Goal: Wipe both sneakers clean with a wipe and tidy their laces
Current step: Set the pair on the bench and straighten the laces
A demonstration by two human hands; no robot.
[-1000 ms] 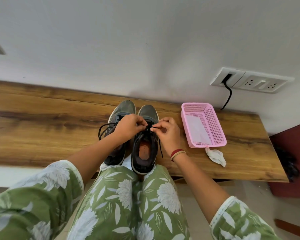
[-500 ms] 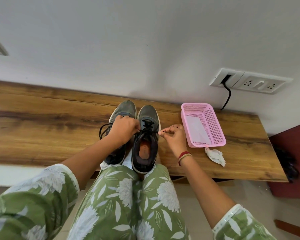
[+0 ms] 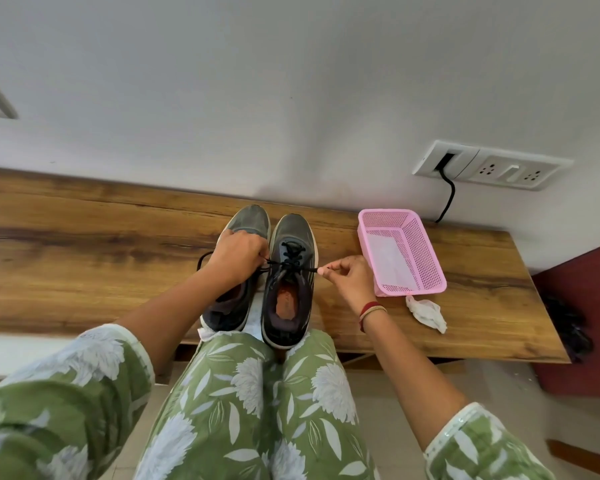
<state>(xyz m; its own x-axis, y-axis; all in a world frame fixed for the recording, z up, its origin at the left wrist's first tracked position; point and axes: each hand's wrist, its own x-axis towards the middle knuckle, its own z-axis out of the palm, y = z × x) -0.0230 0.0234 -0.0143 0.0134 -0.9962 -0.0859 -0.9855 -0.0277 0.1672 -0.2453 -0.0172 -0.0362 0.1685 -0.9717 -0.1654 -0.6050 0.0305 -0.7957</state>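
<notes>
Both hands have pulled apart since a moment ago, so the black lace (image 3: pixel 309 269) now runs tight across the right shoe (image 3: pixel 293 233). It stands beside the left shoe (image 3: pixel 253 220) on the wooden bench (image 3: pixel 84 254), toes at 12 o'clock, heels at the near edge. A hard tug could slide it off, or the lace could slip free. The left hand (image 3: pixel 236 254), curled at 9 o'clock, pinches one end. The right hand (image 3: pixel 347 278), at 3 o'clock, pinches the other. A crumpled wipe (image 3: pixel 426 313) lies at 4 o'clock.

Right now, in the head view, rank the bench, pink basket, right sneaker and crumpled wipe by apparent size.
1. bench
2. pink basket and right sneaker: too alike to rank
3. crumpled wipe
</notes>
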